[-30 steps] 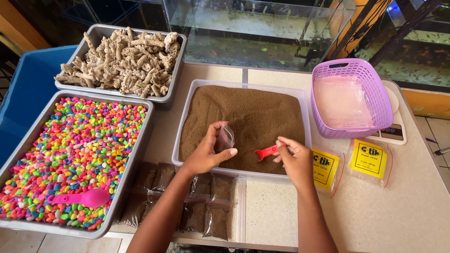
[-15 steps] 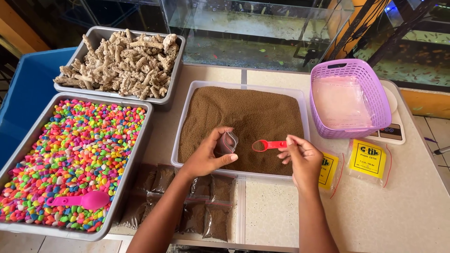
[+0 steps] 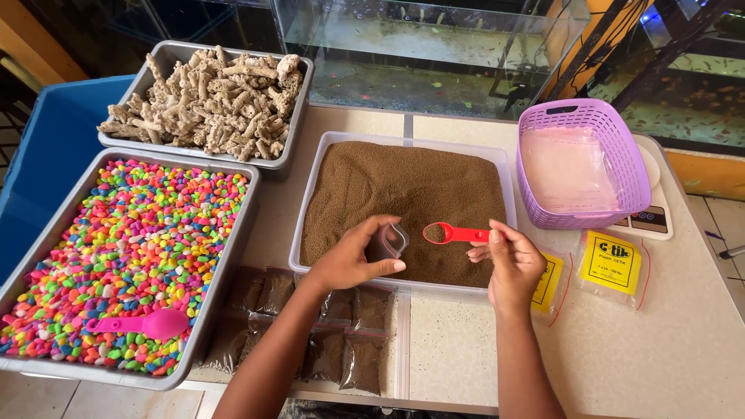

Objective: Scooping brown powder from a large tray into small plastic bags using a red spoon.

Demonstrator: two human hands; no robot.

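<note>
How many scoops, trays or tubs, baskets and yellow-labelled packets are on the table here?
Scoops: 2, the red scoop in the right hand and the pink scoop
Trays or tubs: 3, the pebble tray, the coral tray, the granule tub
Baskets: 1, the purple basket
Yellow-labelled packets: 2, and
Total: 8

Glossy red plastic scoop; clear thin plastic bag; matt brown granules
</note>
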